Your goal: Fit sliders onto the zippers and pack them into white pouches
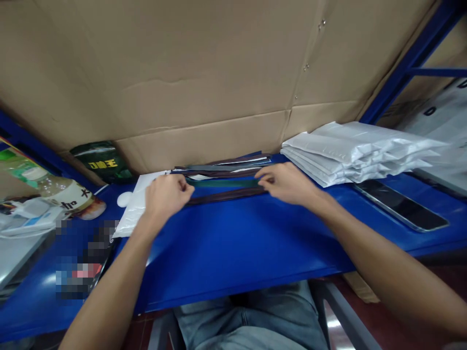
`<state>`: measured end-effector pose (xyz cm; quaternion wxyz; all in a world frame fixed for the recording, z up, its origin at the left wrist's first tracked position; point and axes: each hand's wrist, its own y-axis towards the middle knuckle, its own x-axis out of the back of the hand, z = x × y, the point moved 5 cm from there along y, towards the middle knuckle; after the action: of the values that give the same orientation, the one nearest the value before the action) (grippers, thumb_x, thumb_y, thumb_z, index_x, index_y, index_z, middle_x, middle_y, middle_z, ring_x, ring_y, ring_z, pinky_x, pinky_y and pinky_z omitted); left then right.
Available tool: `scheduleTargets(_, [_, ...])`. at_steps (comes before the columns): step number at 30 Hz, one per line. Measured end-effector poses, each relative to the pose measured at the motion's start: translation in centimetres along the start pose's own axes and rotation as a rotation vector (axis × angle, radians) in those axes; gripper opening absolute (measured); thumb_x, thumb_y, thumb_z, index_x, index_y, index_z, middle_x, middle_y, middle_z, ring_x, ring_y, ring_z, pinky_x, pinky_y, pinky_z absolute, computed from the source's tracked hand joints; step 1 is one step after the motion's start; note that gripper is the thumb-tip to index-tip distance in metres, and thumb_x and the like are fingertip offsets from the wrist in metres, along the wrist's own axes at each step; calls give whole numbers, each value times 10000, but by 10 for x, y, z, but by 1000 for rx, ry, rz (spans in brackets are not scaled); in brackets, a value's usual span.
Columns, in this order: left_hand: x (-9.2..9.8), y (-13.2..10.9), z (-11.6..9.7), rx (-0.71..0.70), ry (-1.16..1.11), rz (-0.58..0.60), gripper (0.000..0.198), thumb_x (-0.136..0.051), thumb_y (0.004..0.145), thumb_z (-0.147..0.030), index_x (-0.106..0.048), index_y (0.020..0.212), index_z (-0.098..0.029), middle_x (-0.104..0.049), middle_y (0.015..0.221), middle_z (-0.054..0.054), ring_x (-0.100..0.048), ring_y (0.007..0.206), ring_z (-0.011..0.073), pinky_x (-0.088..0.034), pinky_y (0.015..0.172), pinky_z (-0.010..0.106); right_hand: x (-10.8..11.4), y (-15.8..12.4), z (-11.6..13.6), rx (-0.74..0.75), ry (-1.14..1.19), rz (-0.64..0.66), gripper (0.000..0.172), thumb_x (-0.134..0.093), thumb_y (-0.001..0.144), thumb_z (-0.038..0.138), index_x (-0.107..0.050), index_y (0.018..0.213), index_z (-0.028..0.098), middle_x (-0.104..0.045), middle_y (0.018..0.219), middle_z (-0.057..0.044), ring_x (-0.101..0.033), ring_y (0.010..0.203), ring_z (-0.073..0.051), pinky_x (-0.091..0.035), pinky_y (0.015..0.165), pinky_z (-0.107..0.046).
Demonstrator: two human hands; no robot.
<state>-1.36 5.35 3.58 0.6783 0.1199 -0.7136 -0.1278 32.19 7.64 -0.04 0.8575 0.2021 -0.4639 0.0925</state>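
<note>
A narrow dark green strip is stretched level between my two hands, over the far part of the blue table. My left hand pinches its left end, the fingers curled in. On the other end my right hand is closed, thumb against fingers. Just below the green strip runs a brown strip, its ends partly hidden near my hands. Behind lies a loose pile of dark, grey and brown strips; whether they are ribbons or zips I cannot make out.
White packets are stacked at the back right, with a phone in front. A white plastic bag lies by my left wrist. Farther left are a drink bottle and a dark green pouch. Cardboard walls the back.
</note>
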Motion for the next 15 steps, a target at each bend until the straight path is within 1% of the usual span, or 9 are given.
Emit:
scheduleTargets(2, [12,11,37,136,67,-23,236,-701,837,-453,-789,820,-234,-756,815,99,-705,815,323,-503,716,386,33,-1,-33,-171,-216,-120,236,-668,862,151,-834,1014,223,-830,906,-74,-785,860,-310,-580,810,-409])
scheduleTargets(3, [16,15,52,166,76,-20,252,-703,833,-468,-800,838,-236,-761,834,103,-704,824,328,-506,721,391,47,-2,-48,-239,-261,-170,213,-673,855,156,-829,981,228,-828,911,-74,-780,886,-318,-576,836,-423])
scheduleTargets(5, [17,20,70,152,71,31,253,-715,817,-485,-809,838,-251,-767,847,91,-702,819,320,-505,717,380,63,-5,-67,-319,-257,-184,194,-693,838,155,-817,954,248,-823,886,-59,-776,925,-320,-568,848,-419])
scheduleTargets(7, [11,20,74,60,43,136,222,-737,794,-479,-797,779,-266,-766,813,60,-700,784,289,-492,692,345,66,-7,-73,-352,-283,-155,203,-698,823,138,-812,945,254,-818,866,-56,-772,940,-323,-553,839,-411])
scheduleTargets(10, [-4,17,69,-67,-29,297,204,-753,769,-444,-758,670,-266,-743,721,20,-682,708,237,-455,629,301,60,-8,-73,-371,-347,-91,224,-678,822,121,-815,952,240,-814,867,-67,-766,942,-313,-525,820,-394])
scheduleTargets(13, [-14,14,67,-119,-93,406,212,-730,785,-407,-727,626,-266,-710,644,-5,-657,655,207,-428,593,293,50,-6,-76,-378,-365,4,217,-693,806,128,-815,943,246,-810,869,-64,-757,896,-292,-511,786,-376])
scheduleTargets(15, [-19,13,68,-140,-131,466,216,-718,801,-390,-717,625,-267,-693,610,-16,-646,627,194,-422,588,291,45,-6,-81,-374,-385,65,174,-745,804,191,-818,946,258,-808,885,-72,-750,876,-299,-513,768,-382])
